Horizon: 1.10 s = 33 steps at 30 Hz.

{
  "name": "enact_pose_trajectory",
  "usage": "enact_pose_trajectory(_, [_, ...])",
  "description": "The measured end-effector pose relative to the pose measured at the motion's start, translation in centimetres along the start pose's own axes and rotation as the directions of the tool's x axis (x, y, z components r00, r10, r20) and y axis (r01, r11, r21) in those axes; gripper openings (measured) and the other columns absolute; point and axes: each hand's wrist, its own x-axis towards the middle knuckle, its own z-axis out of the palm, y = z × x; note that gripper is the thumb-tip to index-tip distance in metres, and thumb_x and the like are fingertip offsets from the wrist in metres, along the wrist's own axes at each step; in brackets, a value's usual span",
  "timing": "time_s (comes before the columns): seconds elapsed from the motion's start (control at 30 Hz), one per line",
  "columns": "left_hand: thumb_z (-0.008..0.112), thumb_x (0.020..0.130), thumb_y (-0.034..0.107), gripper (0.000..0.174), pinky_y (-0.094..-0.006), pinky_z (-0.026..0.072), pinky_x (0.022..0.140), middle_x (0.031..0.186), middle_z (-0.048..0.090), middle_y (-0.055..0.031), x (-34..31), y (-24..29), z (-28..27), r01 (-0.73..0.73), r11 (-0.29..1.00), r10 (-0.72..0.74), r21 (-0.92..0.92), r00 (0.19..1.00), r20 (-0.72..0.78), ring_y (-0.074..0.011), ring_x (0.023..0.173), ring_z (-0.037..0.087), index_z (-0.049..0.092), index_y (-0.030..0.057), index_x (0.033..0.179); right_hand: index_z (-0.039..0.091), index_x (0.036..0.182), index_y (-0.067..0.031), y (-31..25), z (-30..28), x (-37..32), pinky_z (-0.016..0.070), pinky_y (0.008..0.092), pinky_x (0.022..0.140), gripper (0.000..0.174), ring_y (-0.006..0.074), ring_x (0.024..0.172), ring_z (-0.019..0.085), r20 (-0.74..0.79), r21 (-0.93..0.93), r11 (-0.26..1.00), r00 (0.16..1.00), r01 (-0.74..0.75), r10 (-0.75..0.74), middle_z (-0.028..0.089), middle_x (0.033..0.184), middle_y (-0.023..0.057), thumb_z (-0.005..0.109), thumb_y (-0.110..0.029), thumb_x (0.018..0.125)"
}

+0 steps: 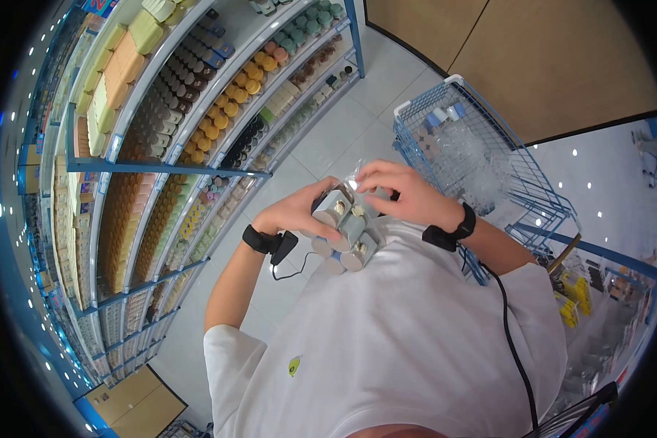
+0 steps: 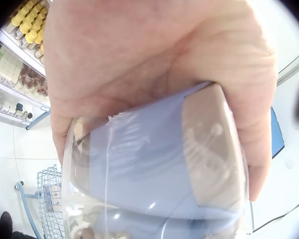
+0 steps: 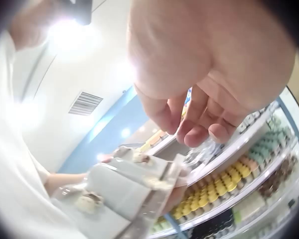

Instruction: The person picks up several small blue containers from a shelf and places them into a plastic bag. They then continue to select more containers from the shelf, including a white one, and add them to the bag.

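In front of the white shirt, my left hand (image 1: 296, 212) grips a bundle of several grey-blue containers (image 1: 352, 228) with pale ends and small cream decorations. Clear plastic covers them, and the left wrist view shows a blue side and a beige end (image 2: 212, 149) under my palm, with the thumb and fingers round opposite sides. My right hand (image 1: 405, 193) is at the bundle's upper end, fingers loosely bent, thumb and forefinger apart in the head view. Its fingertips are right by the loose clear plastic (image 1: 358, 171). In the right wrist view the wrapped containers (image 3: 119, 186) lie below that hand.
Shelves of small goods run along the left, with rows of yellow-topped items (image 1: 230, 102). A blue wire cart (image 1: 518, 157) with clear plastic packages in it stands ahead to the right. Brown panels (image 1: 555, 66) are behind it. A black cable (image 1: 515, 343) hangs from my right wrist.
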Motion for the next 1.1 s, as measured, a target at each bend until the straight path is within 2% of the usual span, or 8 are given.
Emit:
enact_pose_trajectory(0.03, [0.099,0.068,0.034,0.092,-0.0341,0.0424,0.109,0.131,0.062,-0.0079,0.1,-0.1,0.0,0.010,1.000,-0.010,-0.007,1.000,-0.004,-0.0198,0.123,0.056,0.055,0.0039,0.143,0.072,0.114,-0.0032,0.3,0.5,0.1,0.0565,0.0385,0.089,0.021,0.0275,0.107,0.069,-0.003,0.001,1.000,1.000,0.000,0.000,0.065,0.128,0.0120,0.072,-0.005,0.094])
enact_pose_trajectory(0.1, [0.099,0.067,0.034,0.092,-0.0338,0.0425,0.108,0.129,0.062,-0.0068,0.2,-0.1,0.0,0.020,1.000,-0.020,-0.014,1.000,-0.006,-0.0192,0.122,0.055,0.055,0.0042,0.142,0.074,0.111,-0.0028,1.2,1.5,0.3,0.0560,0.0349,0.081,0.019,0.0214,0.100,0.069,-0.099,-0.094,0.971,0.968,0.222,-0.231,0.067,0.125,0.0099,0.075,-0.008,0.093])
enact_pose_trajectory(0.13, [0.099,0.068,0.034,0.093,-0.0338,0.0421,0.109,0.131,0.062,-0.0075,0.4,0.0,0.0,0.015,1.000,-0.015,-0.002,1.000,-0.002,-0.0199,0.123,0.055,0.055,0.0046,0.144,0.074,0.111,-0.0028,1.4,1.4,0.2,0.0560,0.0349,0.081,0.019,0.0214,0.100,0.069,-0.100,-0.094,0.970,0.968,0.222,-0.231,0.067,0.125,0.0099,0.075,-0.008,0.093])
enact_pose_trajectory(0.2, [0.099,0.068,0.034,0.093,-0.0339,0.0418,0.110,0.132,0.063,-0.0082,0.4,0.0,0.0,0.012,1.000,-0.012,0.010,1.000,0.002,-0.0205,0.124,0.055,0.055,0.0050,0.145,0.075,0.110,-0.0014,1.4,1.1,-0.1,0.0551,0.0333,0.078,0.019,0.0189,0.093,0.068,0.127,0.019,0.997,0.989,0.069,-0.070,0.066,0.118,0.0081,0.077,-0.011,0.093])
enact_pose_trajectory(0.43, [0.098,0.070,0.036,0.092,-0.0349,0.0414,0.110,0.133,0.062,-0.0096,0.5,-0.1,0.2,0.026,1.000,-0.026,-0.003,1.000,-0.011,-0.0222,0.125,0.055,0.055,0.0047,0.145,0.075,0.116,-0.0019,1.4,2.3,-0.8,0.0562,0.0310,0.080,0.025,0.0185,0.093,0.066,0.181,0.037,0.992,0.976,0.119,-0.124,0.065,0.113,0.0077,0.080,-0.011,0.094])
enact_pose_trajectory(0.63, [0.096,0.073,0.039,0.092,-0.0362,0.0392,0.115,0.137,0.062,-0.0124,0.6,-0.6,0.3,0.022,1.000,-0.021,0.022,0.999,-0.033,-0.0248,0.131,0.054,0.053,0.0034,0.147,0.070,0.104,-0.0012,1.2,2.3,-0.5,0.0544,0.0336,0.078,0.015,0.0218,0.084,0.064,0.192,0.089,0.995,0.980,0.039,-0.056,0.065,0.104,0.0079,0.074,-0.015,0.099])
enact_pose_trajectory(0.9, [0.095,0.075,0.042,0.091,-0.0354,0.0388,0.115,0.135,0.062,-0.0126,0.6,-0.8,0.3,0.071,0.997,-0.071,0.003,0.997,-0.011,-0.0237,0.129,0.054,0.054,0.0023,0.146,0.064,0.103,-0.0020,0.6,3.1,-1.6,0.0560,0.0417,0.081,0.009,0.0323,0.092,0.068,0.150,-0.278,0.929,0.966,0.245,-0.210,0.067,0.100,0.0112,0.069,-0.006,0.098])
enact_pose_trajectory(1.1, [0.095,0.075,0.042,0.091,-0.0336,0.0387,0.115,0.135,0.061,-0.0123,0.8,-0.8,0.3,0.059,0.998,-0.059,-0.002,0.998,-0.008,-0.0230,0.129,0.053,0.054,0.0016,0.145,0.064,0.106,-0.0026,0.3,2.8,-1.7,0.0568,0.0423,0.082,0.010,0.0311,0.092,0.069,0.212,-0.404,0.860,0.946,0.312,-0.244,0.064,0.101,0.0110,0.067,-0.007,0.098])
